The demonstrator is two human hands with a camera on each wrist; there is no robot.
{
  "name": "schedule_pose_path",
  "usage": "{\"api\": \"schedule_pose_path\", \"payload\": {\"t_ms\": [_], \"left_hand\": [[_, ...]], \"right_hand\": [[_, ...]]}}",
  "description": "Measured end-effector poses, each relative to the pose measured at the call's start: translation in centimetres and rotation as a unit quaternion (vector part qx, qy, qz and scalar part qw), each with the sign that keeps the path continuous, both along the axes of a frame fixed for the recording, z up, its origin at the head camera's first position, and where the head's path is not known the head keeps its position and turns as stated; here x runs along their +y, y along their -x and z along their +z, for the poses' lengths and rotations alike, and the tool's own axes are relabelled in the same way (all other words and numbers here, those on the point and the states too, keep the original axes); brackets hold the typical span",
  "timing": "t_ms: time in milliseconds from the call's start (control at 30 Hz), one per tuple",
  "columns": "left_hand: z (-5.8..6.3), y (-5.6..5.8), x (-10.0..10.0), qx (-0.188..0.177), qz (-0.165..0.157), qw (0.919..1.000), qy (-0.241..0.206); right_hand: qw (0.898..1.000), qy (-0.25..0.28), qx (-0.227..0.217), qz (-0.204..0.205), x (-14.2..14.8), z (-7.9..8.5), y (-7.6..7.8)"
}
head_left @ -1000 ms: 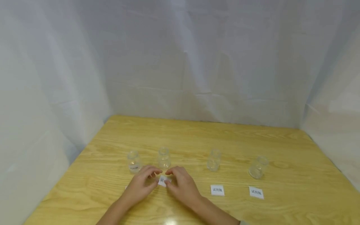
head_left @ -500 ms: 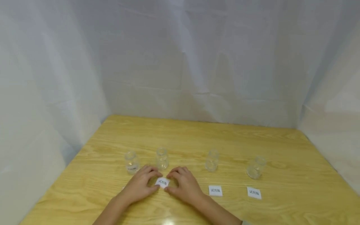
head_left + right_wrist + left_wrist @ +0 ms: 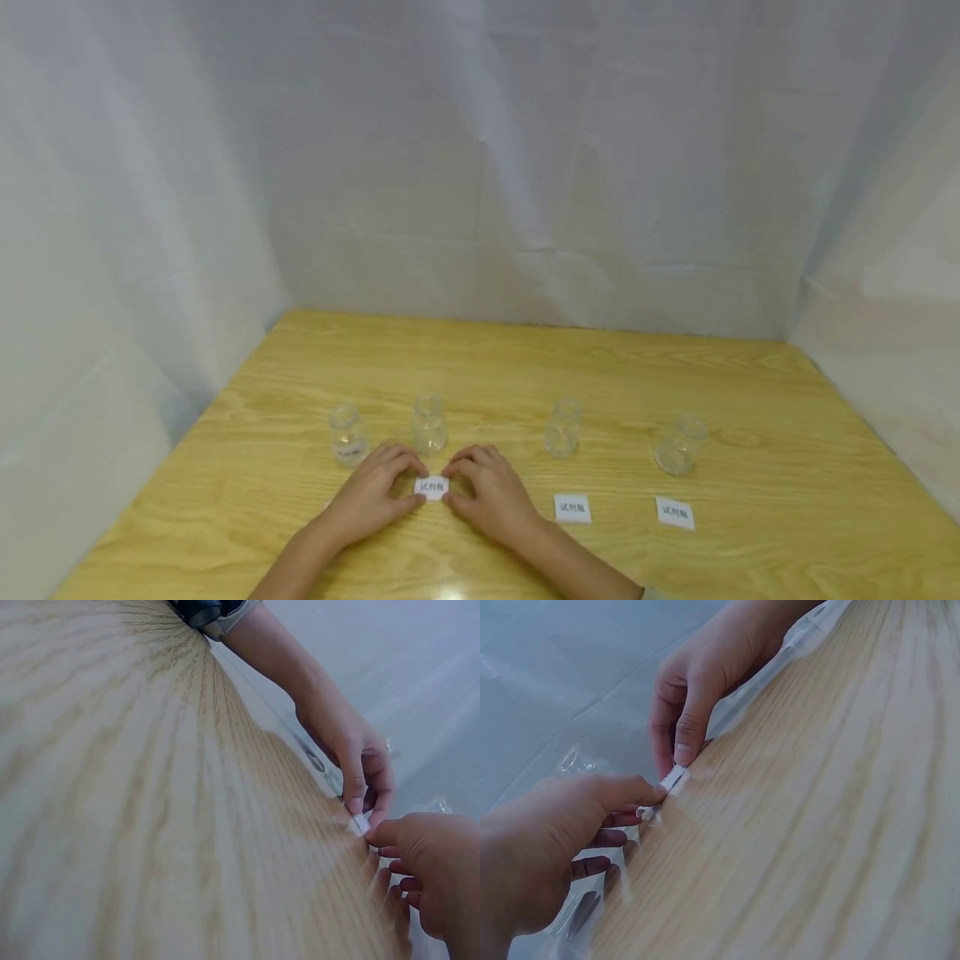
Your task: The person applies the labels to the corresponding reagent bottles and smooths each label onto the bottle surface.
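In the head view, a small white paper label (image 3: 431, 487) with dark printed characters lies low between both hands, close over the wooden table. My left hand (image 3: 372, 493) pinches its left side, index finger at the far corner and thumb at the near one. Mirroring that, my right hand (image 3: 491, 496) grips the right side. Both wrist views show the label edge-on, a thin white strip (image 3: 673, 778) between the two thumbs. Just beyond the fingers stands a clear glass bottle (image 3: 429, 425). To its left, another clear bottle (image 3: 349, 435) shows dark print low on its body.
Two more clear glass bottles stand to the right, one mid-table (image 3: 563, 427) and one farther right (image 3: 681, 445). In front of them lie two printed white labels, a nearer-middle label (image 3: 572, 509) and a right-hand label (image 3: 675, 513). White sheeting (image 3: 525, 208) surrounds the table.
The right thumb, which overlapped the label, has shifted to its edge. The label now sits straighter, held by both hands. The bottles stay put; the view has drifted slightly.
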State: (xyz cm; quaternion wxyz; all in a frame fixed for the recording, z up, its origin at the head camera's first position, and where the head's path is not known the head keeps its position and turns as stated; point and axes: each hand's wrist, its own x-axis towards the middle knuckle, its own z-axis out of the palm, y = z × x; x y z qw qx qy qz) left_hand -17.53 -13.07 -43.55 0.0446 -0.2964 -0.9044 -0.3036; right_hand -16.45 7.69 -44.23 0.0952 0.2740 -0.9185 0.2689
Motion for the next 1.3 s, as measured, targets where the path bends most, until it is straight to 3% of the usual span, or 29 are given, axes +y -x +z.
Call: {"api": "schedule_pose_path", "payload": {"t_ms": [200, 367, 433, 667, 800, 967, 1100, 1300], "left_hand": [[0.1, -0.1, 0.1, -0.023, 0.002, 0.9995, -0.021], [0.2, -0.2, 0.3, -0.049, -0.002, 0.9976, -0.05], [0.1, -0.2, 0.4, -0.057, -0.005, 0.996, -0.069], [0.1, 0.0, 0.4, -0.099, -0.024, 0.9841, -0.145], [0.4, 0.0, 0.5, -0.134, -0.019, 0.9758, -0.172], [0.6, 0.1, 0.7, -0.161, -0.012, 0.9688, -0.188], [0.8, -0.1, 0.7, -0.167, -0.023, 0.9647, -0.202], [0.5, -0.1, 0.6, -0.157, -0.043, 0.9646, -0.207]], "right_hand": [[1.0, 0.025, -0.018, -0.003, -0.1, -0.1, 0.1], [0.995, 0.088, -0.046, 0.004, -0.1, -0.1, 0.1], [0.989, 0.13, -0.067, 0.009, -0.1, -0.2, 0.1], [0.953, 0.275, -0.125, 0.001, -0.3, -0.1, 0.3], [0.946, 0.299, -0.127, -0.018, -0.3, 0.4, 0.2], [0.936, 0.327, -0.127, -0.037, -0.5, 2.7, -0.8], [0.93, 0.339, -0.134, -0.047, -0.5, 4.1, -1.5], [0.922, 0.357, -0.143, -0.045, -0.7, 4.1, -1.6]]}}
